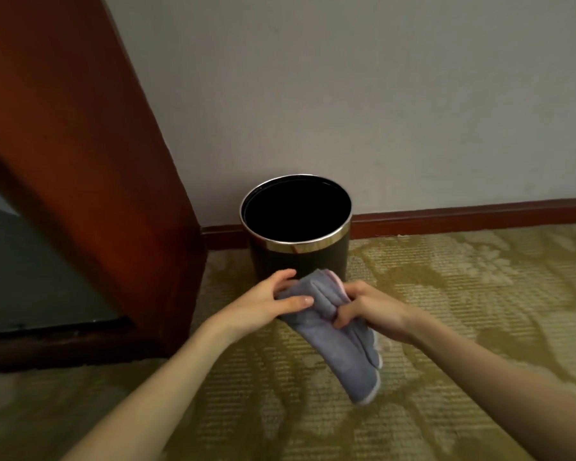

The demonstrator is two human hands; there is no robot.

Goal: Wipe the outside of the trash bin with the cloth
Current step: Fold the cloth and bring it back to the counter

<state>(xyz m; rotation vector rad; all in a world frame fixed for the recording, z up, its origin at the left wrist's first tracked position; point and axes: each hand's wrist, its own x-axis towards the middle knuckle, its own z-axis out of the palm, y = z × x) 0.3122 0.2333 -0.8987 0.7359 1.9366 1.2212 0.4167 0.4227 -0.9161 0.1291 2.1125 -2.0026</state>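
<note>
The bin [296,257] stood upright on the carpet [446,294], close to the wall [346,94] and its red-brown baseboard [463,216]. It was dark, with a shiny metal band around the open top, and its inside looked black. A tall wooden panel [90,161] leaned across the left side of the view, just beside the bin.

Both hands held the cloth [340,334] in front of the lower part of the bin. The cloth was grey-blue with a pale pink edge, folded into a long shape. Its upper end lay just beyond the fingertips of both hands, very near the bin wall; whether it touched the bin could not be told. Its lower end hung down below the right hand [369,309], toward the carpet.

The left hand [270,302] pinched the left upper edge of the cloth: the thumb lay on top of the fabric and the other fingers reached past it toward the bin. The right hand was closed around the middle of the cloth, with the fingers curled tightly into the fabric so that it bunched between them. The two hands were near each other, with only a narrow strip of cloth between their fingers. Both forearms were bare.
</note>
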